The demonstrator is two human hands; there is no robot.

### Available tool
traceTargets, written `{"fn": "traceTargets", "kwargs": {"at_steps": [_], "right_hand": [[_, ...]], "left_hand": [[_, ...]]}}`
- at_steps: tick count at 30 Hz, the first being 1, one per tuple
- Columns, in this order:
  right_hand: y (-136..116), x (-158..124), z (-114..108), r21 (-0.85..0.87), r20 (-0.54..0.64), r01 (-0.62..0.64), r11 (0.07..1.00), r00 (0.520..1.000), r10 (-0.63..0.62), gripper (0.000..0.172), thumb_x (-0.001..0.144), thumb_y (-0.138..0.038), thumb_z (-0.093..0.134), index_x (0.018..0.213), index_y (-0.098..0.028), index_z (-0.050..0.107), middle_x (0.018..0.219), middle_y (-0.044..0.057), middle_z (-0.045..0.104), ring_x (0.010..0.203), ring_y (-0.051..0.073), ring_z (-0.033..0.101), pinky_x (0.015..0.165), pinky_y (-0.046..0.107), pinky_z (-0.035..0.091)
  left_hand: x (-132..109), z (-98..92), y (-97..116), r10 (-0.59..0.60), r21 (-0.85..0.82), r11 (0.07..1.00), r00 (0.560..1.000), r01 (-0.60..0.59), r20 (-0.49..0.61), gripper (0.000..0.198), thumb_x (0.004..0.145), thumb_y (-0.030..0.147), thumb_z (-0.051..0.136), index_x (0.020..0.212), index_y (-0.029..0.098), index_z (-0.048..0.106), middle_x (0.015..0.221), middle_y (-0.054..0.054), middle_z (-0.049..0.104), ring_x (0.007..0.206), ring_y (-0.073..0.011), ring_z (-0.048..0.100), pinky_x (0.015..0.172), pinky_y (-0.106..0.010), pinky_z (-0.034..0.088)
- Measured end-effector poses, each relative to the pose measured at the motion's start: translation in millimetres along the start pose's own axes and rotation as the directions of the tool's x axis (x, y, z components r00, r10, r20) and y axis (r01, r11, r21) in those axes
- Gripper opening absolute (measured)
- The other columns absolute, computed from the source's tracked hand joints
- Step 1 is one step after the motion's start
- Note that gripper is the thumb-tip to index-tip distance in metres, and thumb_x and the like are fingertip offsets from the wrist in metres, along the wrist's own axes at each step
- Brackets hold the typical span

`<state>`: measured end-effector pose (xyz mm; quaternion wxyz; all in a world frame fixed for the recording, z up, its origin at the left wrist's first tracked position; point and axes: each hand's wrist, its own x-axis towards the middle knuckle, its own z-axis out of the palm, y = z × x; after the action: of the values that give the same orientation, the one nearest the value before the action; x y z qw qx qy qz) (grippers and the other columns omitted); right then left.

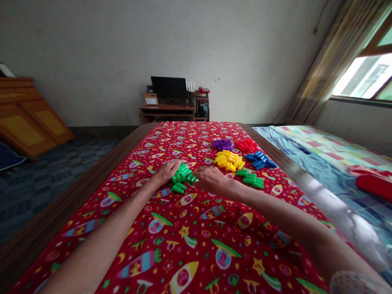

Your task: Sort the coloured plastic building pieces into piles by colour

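A heap of short, rounded green plastic pieces [183,173] lies on the red patterned cloth [183,232]. My left hand [168,171] rests along the heap's left and far side, its fingers stretched over the edge and touching the pieces. On the right side, my right hand [211,177] is palm down, close to the heap, with its fingers apart and partly hidden. A smaller group of green pieces [250,179] sits right of that wrist. Beyond it are yellow pieces [229,160], blue pieces [261,160], purple pieces [223,144] and red pieces [246,145], sorted by colour.
The cloth covers a long table with dark wooden edges [122,143]. At the far end, a desk [167,108] holds a monitor [169,88] and a cardboard box [150,99]. A bed [321,151] stands to the right, and a wooden cabinet [30,114] at left.
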<state>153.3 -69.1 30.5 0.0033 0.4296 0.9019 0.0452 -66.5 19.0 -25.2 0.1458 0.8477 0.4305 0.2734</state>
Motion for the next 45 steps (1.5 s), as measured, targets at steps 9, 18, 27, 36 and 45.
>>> {"fn": "traceTargets", "kwargs": {"at_steps": [9, 18, 27, 36, 45], "right_hand": [[27.8, -36.3, 12.4, 0.070, -0.170, 0.085, 0.994, 0.983, -0.072, 0.019, 0.095, -0.021, 0.051, 0.109, -0.015, 0.063, 0.107, 0.012, 0.067, 0.099, 0.021, 0.060, 0.084, 0.033, 0.046], [82.4, -126.9, 20.4, -0.079, -0.146, -0.058, 0.995, 0.988, 0.046, 0.026, 0.093, -0.016, 0.052, 0.116, -0.018, 0.064, 0.119, 0.013, 0.064, 0.111, 0.025, 0.057, 0.095, 0.044, 0.044], [8.5, -49.1, 0.0, 0.004, -0.218, 0.215, 0.977, 0.953, -0.208, 0.023, 0.100, -0.026, 0.043, 0.103, -0.015, 0.063, 0.099, 0.011, 0.065, 0.089, 0.019, 0.060, 0.081, 0.032, 0.048], [-49.4, 28.6, 24.8, -0.058, -0.189, 0.249, 0.967, 0.948, -0.256, 0.020, 0.095, -0.022, 0.050, 0.112, -0.018, 0.059, 0.131, 0.018, 0.051, 0.113, 0.027, 0.053, 0.083, 0.039, 0.053], [16.5, -41.7, 28.5, 0.130, -0.363, 0.340, 0.931, 0.891, -0.274, 0.018, 0.097, -0.012, 0.042, 0.096, -0.014, 0.060, 0.108, 0.015, 0.064, 0.105, 0.021, 0.058, 0.092, 0.038, 0.050]], "left_hand": [[0.0, 0.8, -2.4, 0.001, -0.023, 1.000, 1.000, -0.001, -0.007, 0.059, 0.094, 0.051, 0.022, 0.115, 0.018, 0.067, 0.122, -0.009, 0.069, 0.118, -0.0223, 0.060, 0.109, -0.036, 0.042], [1.8, 1.4, -4.5, 0.003, -0.019, 1.000, 1.000, -0.003, -0.006, 0.061, 0.093, 0.054, 0.022, 0.113, 0.019, 0.068, 0.121, -0.008, 0.069, 0.115, -0.0233, 0.061, 0.107, -0.036, 0.043], [1.4, 1.5, -5.6, 0.002, -0.008, 1.000, 1.000, -0.002, -0.001, 0.059, 0.094, 0.050, 0.021, 0.117, 0.019, 0.065, 0.125, -0.008, 0.068, 0.118, -0.0225, 0.060, 0.109, -0.036, 0.042], [-0.8, -2.9, -2.5, 0.016, 0.001, 1.000, 0.999, -0.016, 0.037, 0.057, 0.094, 0.043, 0.020, 0.118, 0.018, 0.065, 0.123, -0.010, 0.068, 0.121, -0.0226, 0.059, 0.107, -0.037, 0.043], [0.8, 1.2, -4.3, 0.002, -0.006, 1.000, 1.000, -0.002, -0.014, 0.057, 0.094, 0.047, 0.021, 0.115, 0.019, 0.066, 0.121, -0.009, 0.069, 0.117, -0.0226, 0.061, 0.107, -0.037, 0.043]]}}
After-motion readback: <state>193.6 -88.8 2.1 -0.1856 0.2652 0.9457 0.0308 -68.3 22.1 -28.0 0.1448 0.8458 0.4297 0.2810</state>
